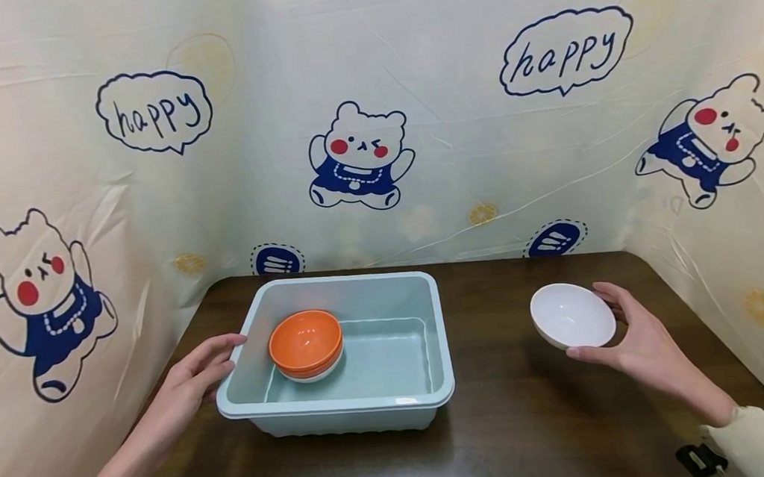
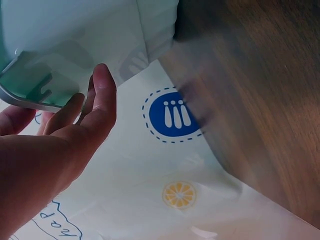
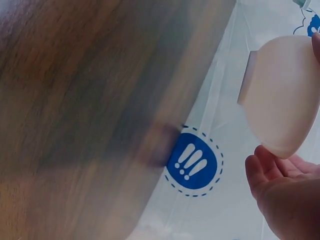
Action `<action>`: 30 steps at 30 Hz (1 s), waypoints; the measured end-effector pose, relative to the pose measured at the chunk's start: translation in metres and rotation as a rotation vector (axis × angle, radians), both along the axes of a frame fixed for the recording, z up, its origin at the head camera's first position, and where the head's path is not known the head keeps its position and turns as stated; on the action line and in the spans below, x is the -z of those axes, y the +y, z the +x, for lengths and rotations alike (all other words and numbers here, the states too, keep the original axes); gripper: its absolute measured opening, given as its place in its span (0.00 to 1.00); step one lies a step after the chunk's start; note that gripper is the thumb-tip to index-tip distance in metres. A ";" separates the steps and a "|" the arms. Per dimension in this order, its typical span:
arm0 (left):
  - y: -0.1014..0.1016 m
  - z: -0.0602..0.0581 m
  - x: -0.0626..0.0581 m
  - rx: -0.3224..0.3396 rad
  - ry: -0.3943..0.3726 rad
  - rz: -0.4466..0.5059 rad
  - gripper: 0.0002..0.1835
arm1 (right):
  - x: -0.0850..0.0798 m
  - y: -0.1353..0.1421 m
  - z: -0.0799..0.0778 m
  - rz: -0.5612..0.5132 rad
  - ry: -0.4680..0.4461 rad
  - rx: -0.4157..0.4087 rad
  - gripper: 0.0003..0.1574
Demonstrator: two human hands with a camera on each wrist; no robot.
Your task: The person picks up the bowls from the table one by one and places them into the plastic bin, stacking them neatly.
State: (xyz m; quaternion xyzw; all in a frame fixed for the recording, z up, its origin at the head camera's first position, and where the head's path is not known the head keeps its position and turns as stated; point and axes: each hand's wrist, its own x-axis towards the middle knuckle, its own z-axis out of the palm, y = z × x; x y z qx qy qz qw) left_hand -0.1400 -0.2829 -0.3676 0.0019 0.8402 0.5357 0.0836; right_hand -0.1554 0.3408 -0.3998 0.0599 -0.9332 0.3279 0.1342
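Observation:
In the head view my right hand grips a white bowl by its rim, thumb on the near side and fingers on the far side. The bowl is held above the brown table, its hollow tilted toward the head camera. The right wrist view shows the bowl's outer wall and foot, clear of the tabletop. My left hand touches the left rim of a pale blue plastic basin with loosely extended fingers. Inside the basin, toward its left, sits a stack of bowls, an orange bowl uppermost and a white one at the bottom.
The dark wooden table carries the basin left of centre. A pale printed cloth with bears and lettering hangs around the back and sides. Dark straps show at both sleeves.

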 end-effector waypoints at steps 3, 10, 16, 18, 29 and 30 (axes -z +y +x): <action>0.000 0.000 0.001 0.001 -0.001 0.006 0.25 | -0.003 -0.003 0.002 -0.003 -0.002 -0.002 0.72; -0.001 0.000 0.002 0.005 0.007 0.018 0.25 | -0.010 -0.012 0.008 -0.011 -0.018 -0.010 0.73; -0.002 0.000 0.003 0.006 -0.001 0.032 0.25 | -0.018 -0.020 0.015 -0.023 -0.001 -0.019 0.74; -0.002 0.000 0.003 0.007 0.001 0.035 0.25 | -0.020 -0.023 0.017 -0.024 0.008 -0.024 0.74; -0.003 -0.001 0.003 0.014 0.011 0.036 0.25 | -0.030 -0.033 0.026 -0.062 0.043 -0.058 0.74; -0.003 -0.001 0.003 0.013 0.011 0.035 0.25 | -0.031 -0.034 0.026 -0.068 0.049 -0.065 0.74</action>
